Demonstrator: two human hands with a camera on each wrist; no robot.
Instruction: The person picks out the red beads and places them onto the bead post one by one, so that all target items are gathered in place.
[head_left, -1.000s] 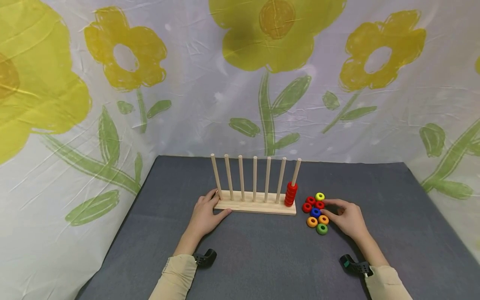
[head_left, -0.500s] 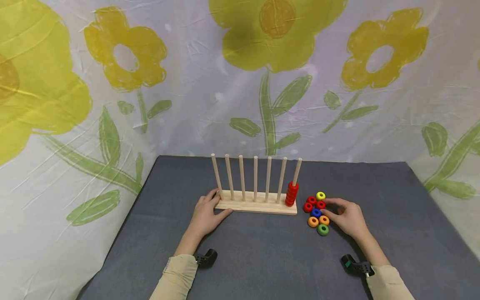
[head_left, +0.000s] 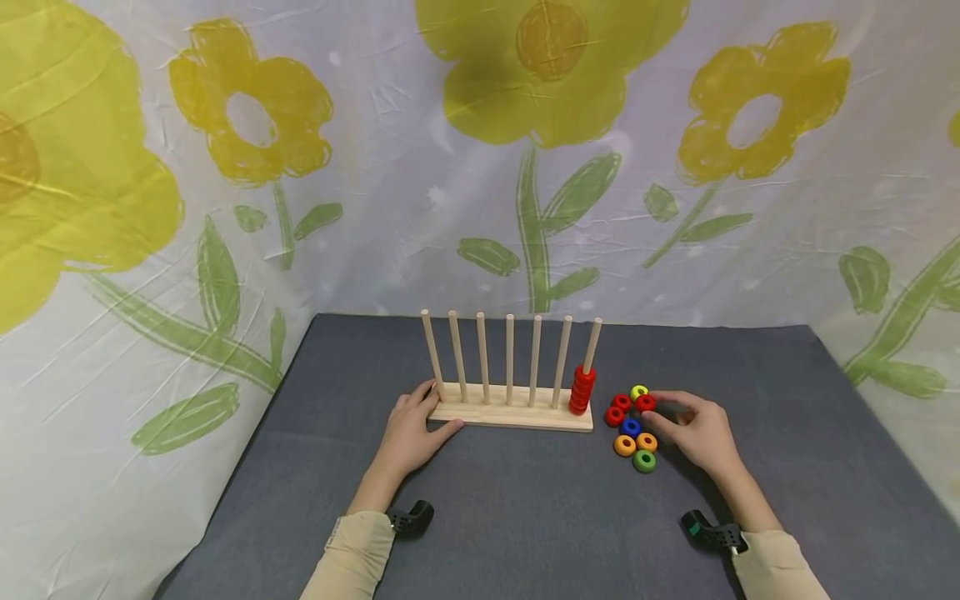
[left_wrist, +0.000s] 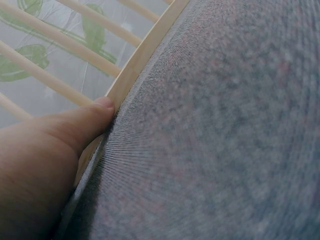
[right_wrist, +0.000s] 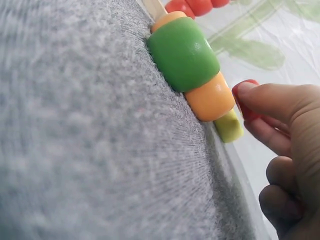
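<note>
A wooden peg rack (head_left: 510,414) with a row of upright pegs stands mid-table. My left hand (head_left: 408,430) grips its left end, thumb (left_wrist: 92,117) along the front edge. Red beads (head_left: 582,390) are stacked on the rightmost peg. My right hand (head_left: 701,429) pinches a red bead (head_left: 645,403) between thumb and fingers, slightly raised over the loose group. In the right wrist view that red bead (right_wrist: 245,111) is partly hidden by the thumb. Close by lie a yellow bead (head_left: 638,392), two red beads (head_left: 614,416) and a blue bead (head_left: 630,427).
Two orange beads (head_left: 625,445) and a green bead (head_left: 644,462) lie at the group's near side. Dark grey cloth (head_left: 525,517) covers the table. Behind it hangs a pale flower-printed sheet (head_left: 390,217).
The pinched red bead has risen a little from among the loose beads, the right hand's fingertips moving up with it. The left hand stays on the rack.
</note>
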